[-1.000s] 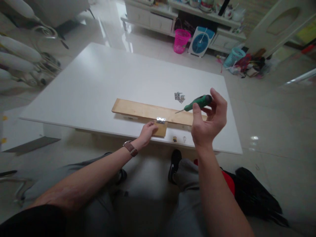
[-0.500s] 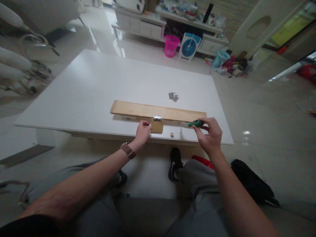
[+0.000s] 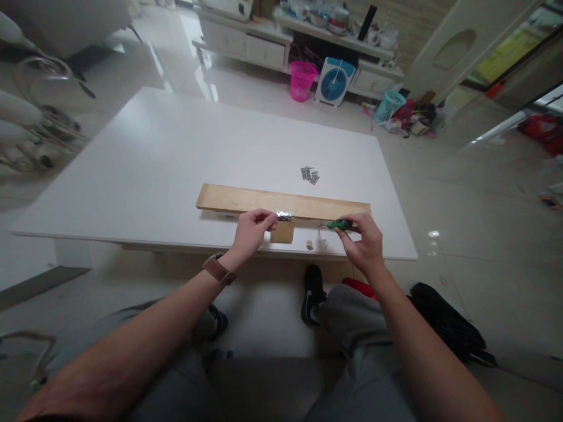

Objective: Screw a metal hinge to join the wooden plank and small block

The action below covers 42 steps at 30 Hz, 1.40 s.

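Note:
A long wooden board point(image 3: 246, 200) lies across the white table point(image 3: 176, 152) near its front edge. A small wooden block point(image 3: 282, 232) sits against it, joined by a silver hinge point(image 3: 284, 216). My left hand point(image 3: 250, 230) rests beside the block, fingers pinched at the hinge's left end. My right hand point(image 3: 363, 240) is closed on a green-handled screwdriver point(image 3: 338, 224), held low just in front of the board's right part.
Several loose silver hinges point(image 3: 309, 174) lie behind the board. Two small items point(image 3: 310, 245) sit at the table's front edge. A pink basket point(image 3: 301, 80), a blue fan point(image 3: 335, 84) and shelves stand on the far floor. A black bag point(image 3: 448, 331) lies at my right.
My right hand has brought the screwdriver down from mid-air to the table by the board. My left hand has shifted from the block up to the hinge.

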Motion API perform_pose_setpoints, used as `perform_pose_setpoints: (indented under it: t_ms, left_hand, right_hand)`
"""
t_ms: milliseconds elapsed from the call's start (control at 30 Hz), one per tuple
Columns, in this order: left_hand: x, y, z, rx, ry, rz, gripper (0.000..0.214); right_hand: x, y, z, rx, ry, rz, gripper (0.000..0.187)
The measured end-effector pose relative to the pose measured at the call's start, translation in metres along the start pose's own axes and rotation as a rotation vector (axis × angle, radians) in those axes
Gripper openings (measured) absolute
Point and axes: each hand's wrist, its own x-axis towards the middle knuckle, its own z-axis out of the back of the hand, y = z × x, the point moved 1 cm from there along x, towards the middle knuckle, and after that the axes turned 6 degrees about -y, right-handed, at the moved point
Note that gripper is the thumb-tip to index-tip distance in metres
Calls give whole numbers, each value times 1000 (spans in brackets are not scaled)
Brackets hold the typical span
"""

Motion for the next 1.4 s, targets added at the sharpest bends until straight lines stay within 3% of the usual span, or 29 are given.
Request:
perform_pose_setpoints:
  t_ms: [100, 267, 433, 667, 1000, 1400]
  left_hand:
    - [4, -5, 3, 33, -19, -25, 12]
    - [10, -5, 6, 77, -55, -17, 21]
    - [10, -4, 7, 111, -46, -16, 16]
    - [6, -4, 4, 176, 67, 2, 7]
    - [-5, -8, -2, 365, 190, -125, 15]
    - [-11, -1, -3, 426, 293, -204, 28]
  right_hand:
    - [-1, -2, 0, -10, 0, 3, 17]
    - [-2, -5, 1, -18, 0, 21, 18]
    - [2, -2, 4, -34, -43, 37, 19]
    - [8, 9, 11, 34, -158, -79, 28]
    - [17, 20, 12, 113, -244, -189, 33]
    - [27, 24, 7, 163, -394, -178, 37]
